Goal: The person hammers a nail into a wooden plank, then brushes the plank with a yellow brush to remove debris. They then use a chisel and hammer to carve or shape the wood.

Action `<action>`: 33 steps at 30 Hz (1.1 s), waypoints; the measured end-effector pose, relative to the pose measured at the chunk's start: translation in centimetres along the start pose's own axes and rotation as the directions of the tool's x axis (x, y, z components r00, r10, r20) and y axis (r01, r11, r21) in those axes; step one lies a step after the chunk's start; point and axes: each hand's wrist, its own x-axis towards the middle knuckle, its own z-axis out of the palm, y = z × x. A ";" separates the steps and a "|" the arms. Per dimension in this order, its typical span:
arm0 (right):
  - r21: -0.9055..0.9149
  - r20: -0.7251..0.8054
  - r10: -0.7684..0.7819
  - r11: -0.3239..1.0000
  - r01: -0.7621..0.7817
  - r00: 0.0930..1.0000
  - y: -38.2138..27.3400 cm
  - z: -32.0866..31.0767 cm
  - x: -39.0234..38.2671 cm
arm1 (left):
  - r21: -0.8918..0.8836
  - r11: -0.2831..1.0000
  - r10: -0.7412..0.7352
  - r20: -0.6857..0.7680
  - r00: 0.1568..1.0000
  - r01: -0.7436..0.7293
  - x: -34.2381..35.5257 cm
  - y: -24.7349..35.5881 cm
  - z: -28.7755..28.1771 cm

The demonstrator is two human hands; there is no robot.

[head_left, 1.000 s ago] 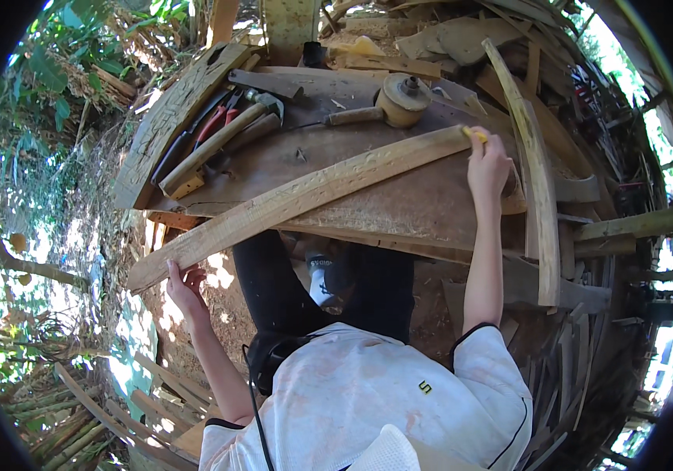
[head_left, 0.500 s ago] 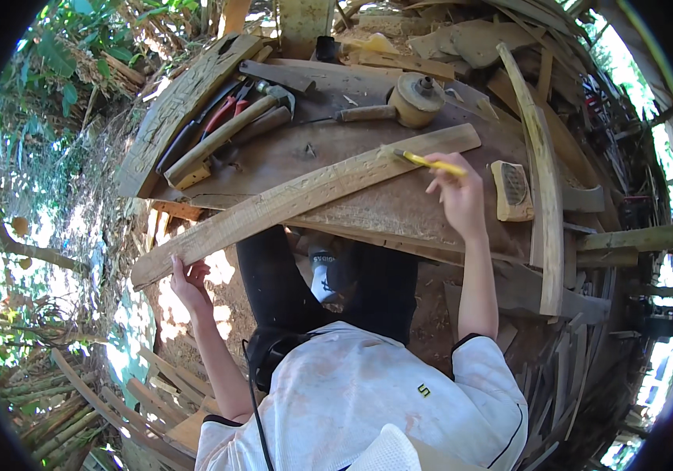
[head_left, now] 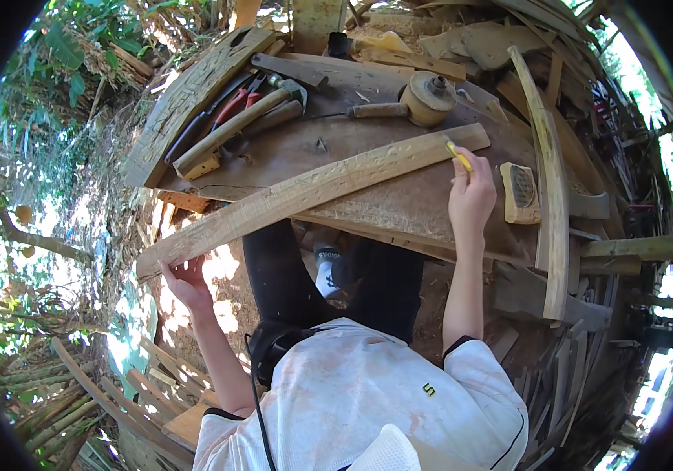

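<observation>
Long board (head_left: pixel 313 182) lies diag. across bench (head_left: pixel 399 196), blocks straight pass front-to-back. Open lane behind it, betw. board & loose handle (head_left: pixel 378 111) + round pot (head_left: pixel 428 102); hammer (head_left: pixel 234 130) & pliers (head_left: pixel 230 107) crowd L end. In front: bare wedge of bench, L of R hand (head_left: pixel 473 200) (w/ yellow tool (head_left: pixel 460 158)). R side tight: narrow gap to wood block (head_left: pixel 520 194), then curved pole (head_left: pixel 547 180). L hand (head_left: pixel 189 286) at board's L end.
</observation>
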 end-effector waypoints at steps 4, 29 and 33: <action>0.086 0.183 -0.314 0.949 0.303 0.931 -6.0 3.1 -4.7 | 0.057 0.998 0.034 -0.097 0.995 -0.029 -0.8 0.3 2.2; 0.782 0.203 -0.788 0.488 0.387 0.582 -25.5 12.6 -17.2 | 0.049 0.992 0.129 -0.282 0.951 -0.120 -0.2 2.4 -0.6; 0.875 0.209 -0.769 0.423 0.236 0.604 -24.7 11.3 -16.0 | -0.189 0.976 0.080 -0.154 0.985 -0.109 1.8 1.7 -4.8</action>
